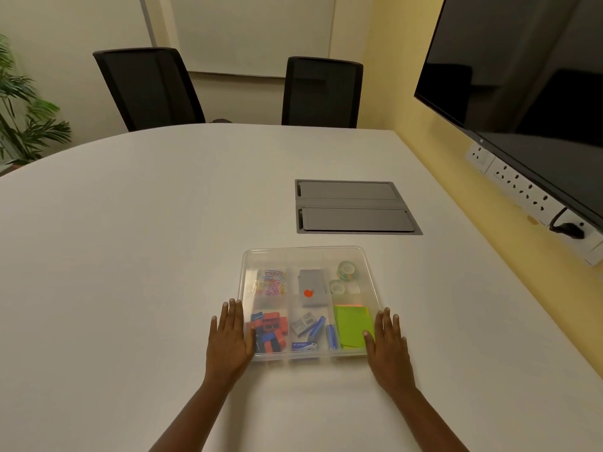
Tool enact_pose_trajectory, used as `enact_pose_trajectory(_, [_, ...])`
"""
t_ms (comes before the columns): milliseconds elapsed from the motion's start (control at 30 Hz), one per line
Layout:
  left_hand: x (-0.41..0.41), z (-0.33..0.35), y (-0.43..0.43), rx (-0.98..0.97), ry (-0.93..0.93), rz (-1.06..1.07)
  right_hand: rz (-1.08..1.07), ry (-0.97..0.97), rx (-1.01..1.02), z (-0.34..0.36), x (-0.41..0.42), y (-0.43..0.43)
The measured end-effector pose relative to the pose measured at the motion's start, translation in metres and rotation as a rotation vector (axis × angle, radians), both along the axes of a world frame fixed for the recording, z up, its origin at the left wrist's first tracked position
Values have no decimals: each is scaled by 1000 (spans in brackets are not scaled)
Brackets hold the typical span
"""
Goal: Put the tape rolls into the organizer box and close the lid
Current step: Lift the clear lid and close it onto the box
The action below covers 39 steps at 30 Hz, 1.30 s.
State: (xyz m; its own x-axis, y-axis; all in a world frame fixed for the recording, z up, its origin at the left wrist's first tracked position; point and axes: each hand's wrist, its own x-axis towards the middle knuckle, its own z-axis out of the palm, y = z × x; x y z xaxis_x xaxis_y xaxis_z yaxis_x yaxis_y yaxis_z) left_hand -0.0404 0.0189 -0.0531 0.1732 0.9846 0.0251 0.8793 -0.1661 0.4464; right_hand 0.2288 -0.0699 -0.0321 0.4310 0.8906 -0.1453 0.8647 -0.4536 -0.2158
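Observation:
A clear plastic organizer box (306, 252) lies on the white table in front of me, with its clear lid lying flat over the compartments. Through the lid I see tape rolls (345, 270) in the far right compartment, a smaller roll (337, 286) just in front of the larger one. My left hand (230, 337) rests flat against the box's near left side, fingers extended. At the near right side, my right hand (386, 344) lies flat with its thumb over the lid's edge. Neither hand grips anything.
Other compartments hold coloured paper clips (272, 282), a grey case (312, 287), red and blue clips (269, 331), staples and green sticky notes (352, 324). A grey cable hatch (352, 207) sits beyond the box. Two black chairs (146, 86) stand at the far edge; a wall screen (522, 76) hangs at right.

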Motion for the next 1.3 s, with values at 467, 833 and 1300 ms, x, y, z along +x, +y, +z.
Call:
enact_pose_trajectory(467, [33,19,58,-94,109,-24,106,46,-36,15,21,62])
enact_pose_trajectory(833, [56,12,114,-73,140,3,228,29,-64,21,54,149])
enact_pose_trajectory(1300, [55,3,114,-37,77,29,227,36,-5,5,59,165])
